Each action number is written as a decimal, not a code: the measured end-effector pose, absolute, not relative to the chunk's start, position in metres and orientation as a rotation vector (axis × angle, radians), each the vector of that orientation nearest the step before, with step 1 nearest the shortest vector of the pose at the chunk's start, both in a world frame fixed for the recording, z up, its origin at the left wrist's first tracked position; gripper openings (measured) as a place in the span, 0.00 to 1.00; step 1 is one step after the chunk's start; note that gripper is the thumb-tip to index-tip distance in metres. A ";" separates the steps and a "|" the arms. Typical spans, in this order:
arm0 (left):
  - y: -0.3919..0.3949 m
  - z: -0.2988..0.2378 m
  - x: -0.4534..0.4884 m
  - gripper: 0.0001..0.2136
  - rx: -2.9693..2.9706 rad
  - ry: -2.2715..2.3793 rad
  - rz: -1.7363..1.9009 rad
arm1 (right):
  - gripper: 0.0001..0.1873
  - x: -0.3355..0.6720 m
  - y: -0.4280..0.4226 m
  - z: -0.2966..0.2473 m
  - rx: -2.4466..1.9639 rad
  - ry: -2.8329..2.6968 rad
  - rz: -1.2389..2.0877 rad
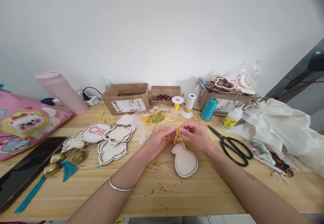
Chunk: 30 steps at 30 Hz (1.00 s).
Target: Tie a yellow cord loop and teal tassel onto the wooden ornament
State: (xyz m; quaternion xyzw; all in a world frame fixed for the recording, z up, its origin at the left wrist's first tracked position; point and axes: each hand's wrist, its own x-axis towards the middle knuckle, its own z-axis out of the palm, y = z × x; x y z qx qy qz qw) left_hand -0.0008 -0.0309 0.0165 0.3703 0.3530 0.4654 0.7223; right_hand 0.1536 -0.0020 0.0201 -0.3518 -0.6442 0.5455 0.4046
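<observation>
Both hands meet over the middle of the table, pinching a yellow cord (175, 138). My left hand (158, 142) grips it from the left with thumb and forefinger. From the right, my right hand (196, 135) has its fingertips closed on the same cord, near a small loop at the top. Below them, the cord runs down to a pale pouch-shaped wooden piece (186, 161) with a raised rim and a scalloped neck. That piece lies flat on the wood, apart from both hands. The fingertips partly hide the cord's knot.
Black scissors (231, 146) lie right of my right hand, beside a glue bottle (231, 117) and white cloth (278, 122). Thread spools (209, 109) and cardboard boxes (126, 99) stand behind. Wooden cutouts (111, 154), brass bells (54, 158) and a phone (27, 170) lie left.
</observation>
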 end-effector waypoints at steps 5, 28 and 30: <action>-0.030 0.012 -0.002 0.10 0.862 0.806 0.985 | 0.09 0.154 -0.001 0.020 -0.894 -1.650 1.340; -0.031 0.011 -0.003 0.06 0.773 0.777 0.898 | 0.11 0.152 -0.003 0.018 -0.890 -1.642 1.384; -0.031 0.010 -0.003 0.07 0.767 0.785 0.902 | 0.12 0.152 -0.003 0.016 -0.900 -1.637 1.388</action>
